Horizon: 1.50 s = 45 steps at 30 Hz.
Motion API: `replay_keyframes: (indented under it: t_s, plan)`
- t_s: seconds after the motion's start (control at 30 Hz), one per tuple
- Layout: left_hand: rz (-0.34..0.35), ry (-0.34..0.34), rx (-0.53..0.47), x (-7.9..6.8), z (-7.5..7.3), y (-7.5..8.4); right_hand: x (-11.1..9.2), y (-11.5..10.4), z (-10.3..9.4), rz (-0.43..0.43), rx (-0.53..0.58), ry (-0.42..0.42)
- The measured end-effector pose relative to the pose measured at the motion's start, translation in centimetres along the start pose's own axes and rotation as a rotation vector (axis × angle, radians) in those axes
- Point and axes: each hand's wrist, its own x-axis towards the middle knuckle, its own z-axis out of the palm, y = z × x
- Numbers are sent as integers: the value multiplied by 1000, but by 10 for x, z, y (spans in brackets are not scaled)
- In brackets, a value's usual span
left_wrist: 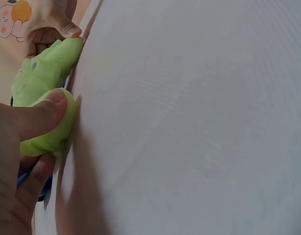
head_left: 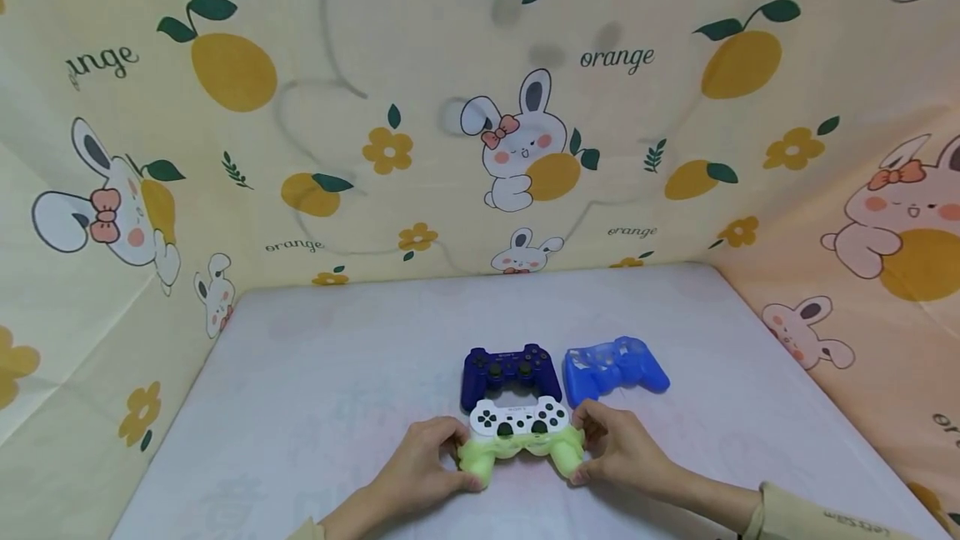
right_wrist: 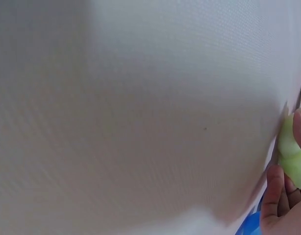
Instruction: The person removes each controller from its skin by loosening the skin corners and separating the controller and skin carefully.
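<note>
A white game controller (head_left: 520,412) lies on the table with a light green silicone sleeve (head_left: 477,458) over its lower part and both handles. Its buttons and upper face are bare. My left hand (head_left: 422,463) holds the sleeved left handle between thumb and fingers, and the left wrist view shows that thumb pressing the green sleeve (left_wrist: 42,81). On the opposite side my right hand (head_left: 626,455) pinches the right handle, thumb low and fingers above. Only part of this grip shows at the edge of the right wrist view, where the sleeve (right_wrist: 290,147) is cut off.
Directly behind the white controller sits a dark blue controller (head_left: 512,365), the two nearly touching. To its right lies a bright blue silicone sleeve (head_left: 611,365). Patterned cloth walls (head_left: 420,40) surround the white-covered table (head_left: 330,365) at the back and sides.
</note>
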Motion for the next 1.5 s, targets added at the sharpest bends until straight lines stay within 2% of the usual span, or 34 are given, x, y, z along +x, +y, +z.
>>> replay_keyframes:
  t_s: [0.33, 0.6, 0.8, 0.9, 0.97, 1.17, 1.33, 1.5]
  plan:
    - [7, -4, 37, -1, 0, 3, -4, -4, 1, 9, 9, 14]
    - [-103, -40, -67, 0, -2, 7, -7, -6, 1, 49, -6, 9]
    - [-125, -46, 53, 2, -3, 14, -7, -9, 0, 85, 46, -17]
    - [-144, -61, 77, 2, -1, 16, -7, -9, 1, 100, 50, -14]
    - [-136, -62, 78, 0, 0, 16, -7, -9, 3, 105, 50, -6]
    - [-51, -64, 73, 1, 1, 14, -8, -9, 6, 101, 51, 5]
    - [-44, -105, 67, 2, -1, 14, -8, -7, 7, 88, 28, 24]
    - [-13, -94, 95, 0, -1, 14, -8, -5, 7, 63, -1, 42]
